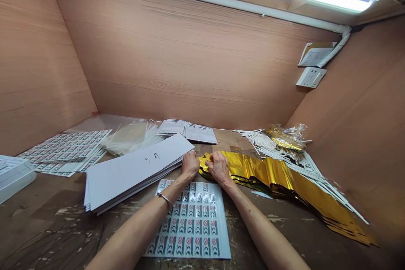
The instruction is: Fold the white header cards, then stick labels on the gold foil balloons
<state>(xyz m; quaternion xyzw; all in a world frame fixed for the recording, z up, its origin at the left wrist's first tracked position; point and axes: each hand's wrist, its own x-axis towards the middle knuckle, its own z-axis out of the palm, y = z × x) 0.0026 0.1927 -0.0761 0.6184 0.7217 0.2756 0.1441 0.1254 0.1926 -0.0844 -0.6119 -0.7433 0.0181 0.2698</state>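
Note:
My left hand point(190, 163) and my right hand point(218, 167) meet at the near end of a long stack of gold foil strips point(284, 181). Both hands have their fingers curled and pinch the foil's left end. The foil runs from my hands toward the right along the wooden table point(47, 215). A sticker sheet point(193, 223) with rows of small printed labels lies flat under my forearms. A stack of long white cards point(133, 171) lies just left of my left hand, touching it. A thin bracelet sits on my left wrist.
White sticks point(300, 158) and a clear bag of gold pieces point(286, 137) lie at the right. More label sheets point(66, 149), clear plastic sleeves point(131, 137) and printed papers point(188, 130) lie behind. A clear plastic box point(14, 175) stands far left. Plywood walls enclose the bench; a wall socket point(310, 77) is upper right.

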